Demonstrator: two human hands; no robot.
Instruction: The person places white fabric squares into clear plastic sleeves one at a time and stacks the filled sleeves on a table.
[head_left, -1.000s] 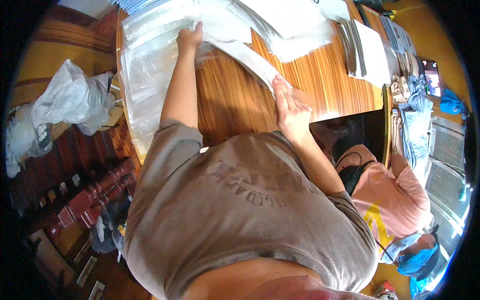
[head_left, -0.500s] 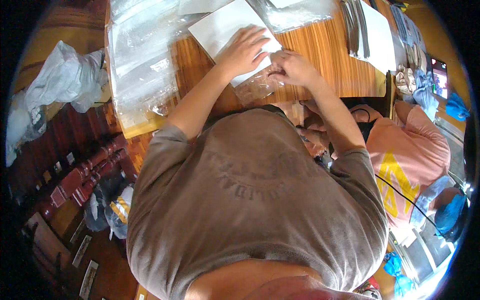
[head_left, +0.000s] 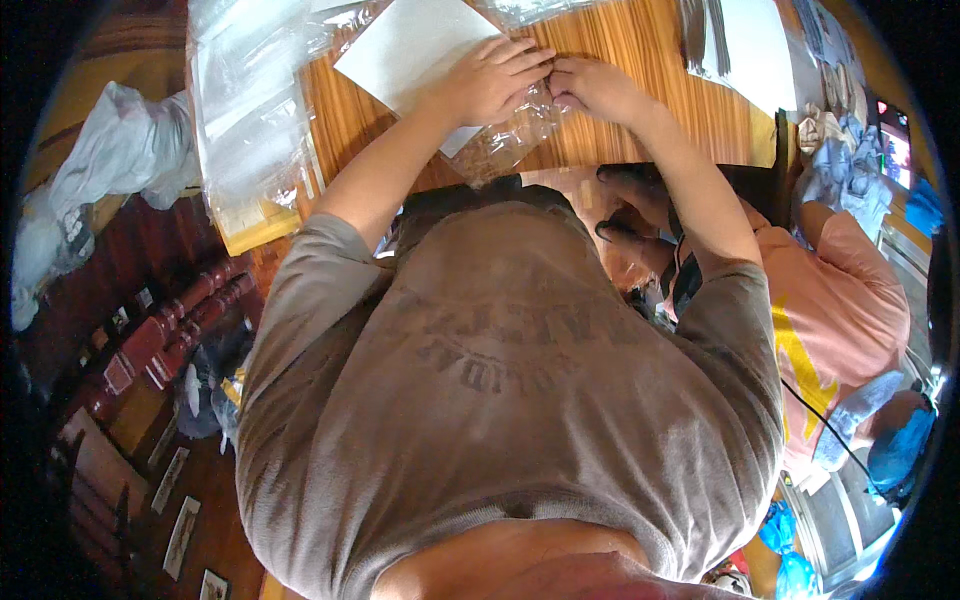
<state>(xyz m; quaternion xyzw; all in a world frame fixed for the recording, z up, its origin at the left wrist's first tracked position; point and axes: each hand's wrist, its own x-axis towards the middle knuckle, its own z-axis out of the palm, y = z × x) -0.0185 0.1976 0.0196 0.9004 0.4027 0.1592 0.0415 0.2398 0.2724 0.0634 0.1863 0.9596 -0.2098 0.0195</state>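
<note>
A flat white square sheet [head_left: 408,52] lies at an angle on the wood-grain table [head_left: 640,110], with clear plastic film [head_left: 505,145] reaching out past its near right edge. My left hand [head_left: 497,82] rests across the sheet's right part, fingers stretched out flat and pointing right. Just beside those fingertips, my right hand [head_left: 600,90] is closed in a pinch at the film's right edge. Its thumb and forefinger press together there, and the fingertips partly hide the film between them.
Clear plastic sleeves [head_left: 255,120] lie piled along the table's left side. A stack of white sheets with dark edges [head_left: 745,55] sits at the right. Another person in an orange shirt [head_left: 840,300] is close on my right. White plastic bags [head_left: 130,150] stand off to the left.
The white sheet and both hands sit farther up and the sheet farther left in the picture, as the whole view has shifted. My right hand's fingers have drawn together at the film's edge.
</note>
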